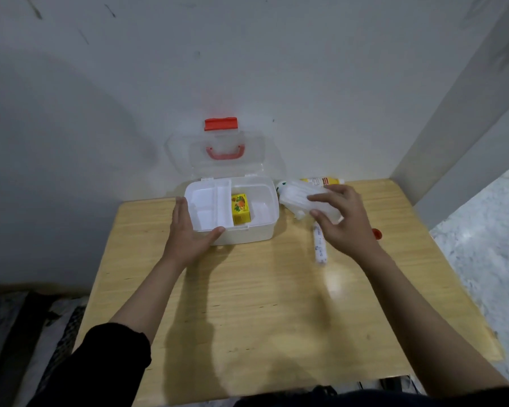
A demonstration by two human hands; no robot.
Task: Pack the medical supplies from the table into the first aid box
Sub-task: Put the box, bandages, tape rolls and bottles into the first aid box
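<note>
A white first aid box (265, 227) stands open at the back of the wooden table (247, 304), its clear lid (256, 160) with red handle and latch leaning on the wall. Inside lie a white divider tray (209, 207) and a small yellow carton (241, 212). My left hand (188, 233) holds the box's left front corner. My right hand (343, 218) grips a clear plastic packet of white supplies (299, 196) just right of the box. Under that hand lies a white patterned roll (320, 248).
A yellow tube (325, 181) lies against the wall behind the packet. A small red object (376, 233) peeks out right of my right hand. White walls close the back and right sides. Dark items sit on the floor at the left.
</note>
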